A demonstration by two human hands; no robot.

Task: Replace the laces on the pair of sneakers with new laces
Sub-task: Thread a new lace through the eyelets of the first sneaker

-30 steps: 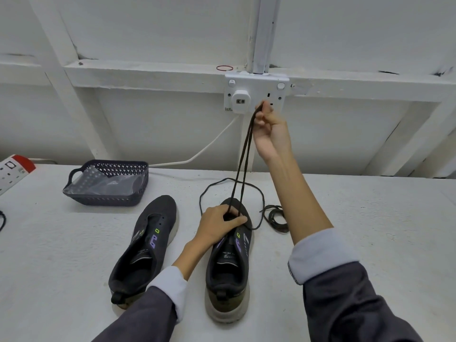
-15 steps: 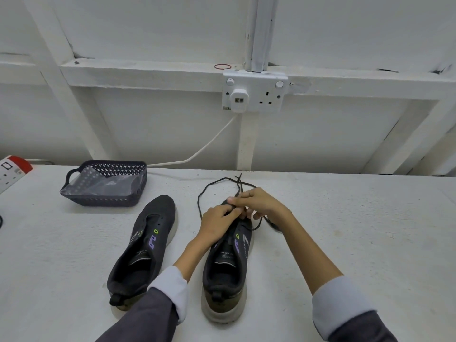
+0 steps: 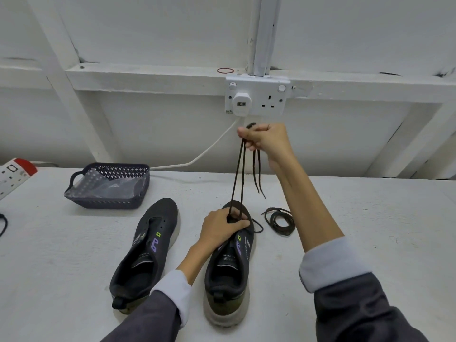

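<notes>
Two dark grey sneakers lie on the white table with their toes pointing away from me. The left sneaker (image 3: 145,253) has no lace. My left hand (image 3: 222,228) holds down the toe end of the right sneaker (image 3: 229,272), fingers curled over its front eyelets. My right hand (image 3: 266,138) is raised above the shoe and grips a dark lace (image 3: 238,176). Two taut strands run down from it to the eyelets, and the two loose ends hang below my fist. A second dark lace (image 3: 280,220) lies coiled on the table right of the shoe.
A dark perforated basket (image 3: 108,186) lined with clear plastic sits at the back left. On the wall behind is a double socket (image 3: 256,97) with a white plug and cable. A power strip (image 3: 12,174) lies at the far left edge.
Half a second ago my right hand was down at the shoe's eyelets beside my left. It has risen again, pulling the lace strands taut upward. The left hand has stayed on the shoe.
</notes>
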